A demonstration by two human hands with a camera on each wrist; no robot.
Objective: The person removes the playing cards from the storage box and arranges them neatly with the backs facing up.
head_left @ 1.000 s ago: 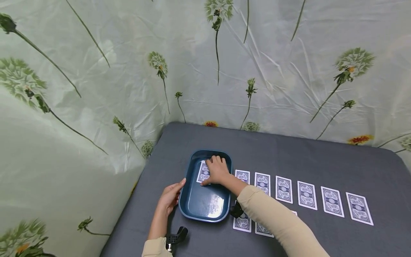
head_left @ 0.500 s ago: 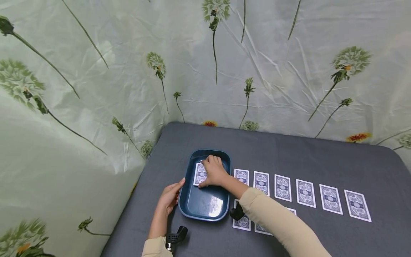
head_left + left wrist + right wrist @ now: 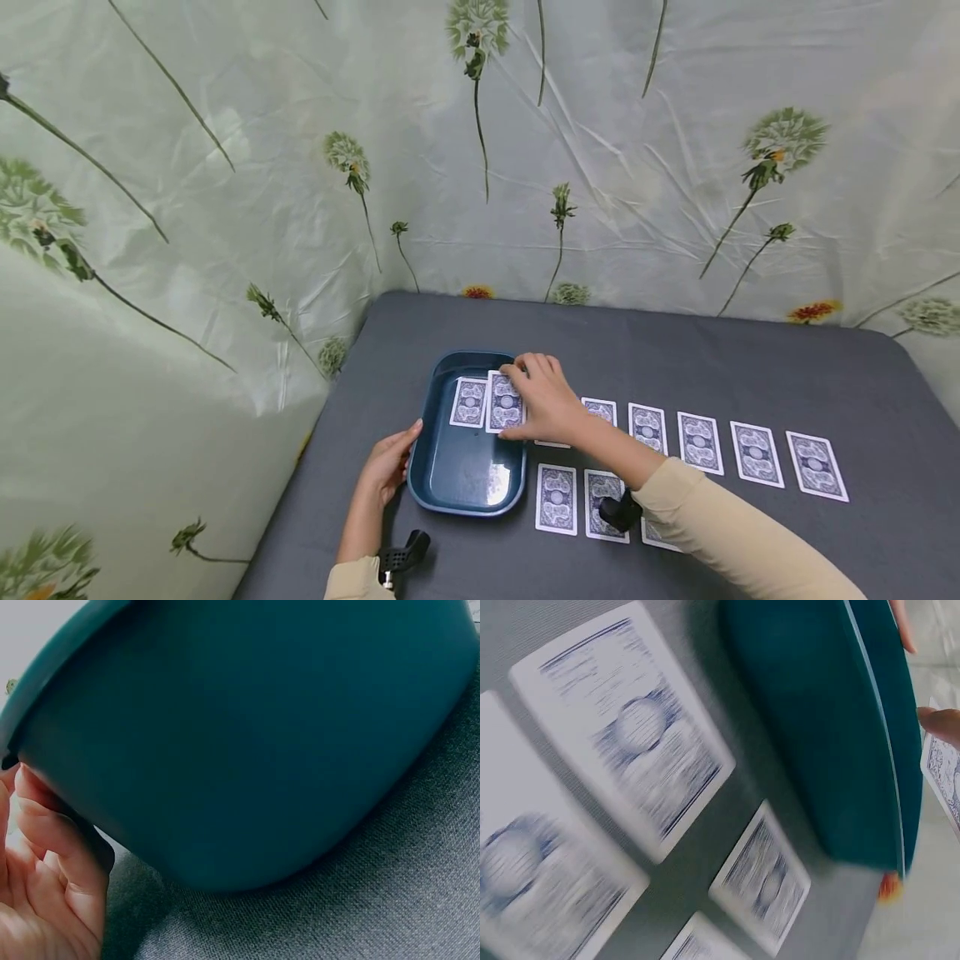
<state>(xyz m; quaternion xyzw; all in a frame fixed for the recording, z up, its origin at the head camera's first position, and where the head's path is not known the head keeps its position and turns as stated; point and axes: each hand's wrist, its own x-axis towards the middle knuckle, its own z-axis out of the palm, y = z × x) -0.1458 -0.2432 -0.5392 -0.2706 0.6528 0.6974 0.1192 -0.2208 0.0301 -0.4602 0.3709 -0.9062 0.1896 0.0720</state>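
A dark blue tray (image 3: pixel 461 479) stands on the grey cloth, and my left hand (image 3: pixel 387 461) grips its left rim. In the left wrist view, the fingers (image 3: pixel 56 832) bend under the lip of the tray. My right hand (image 3: pixel 547 402) pinches a playing card (image 3: pixel 504 407) by its ends, back side up, over the tray's right side. The right wrist view shows this held card (image 3: pixel 945 776) raised above the rim, beside a fingertip. Another face-down card (image 3: pixel 468 403) lies inside the tray, just left of the held one.
Right of the tray, face-down cards lie in two rows. The far row runs to a card (image 3: pixel 817 467) at the right; the near row starts with a card (image 3: pixel 557 498) close to the tray. My right forearm (image 3: pixel 742 533) covers part of the near row. A flowered cloth (image 3: pixel 637 167) hangs behind.
My right hand first reaches into the tray over a card, then lifts a card and moves right with it, uncovering the card left inside. My left hand keeps its grip on the rim.
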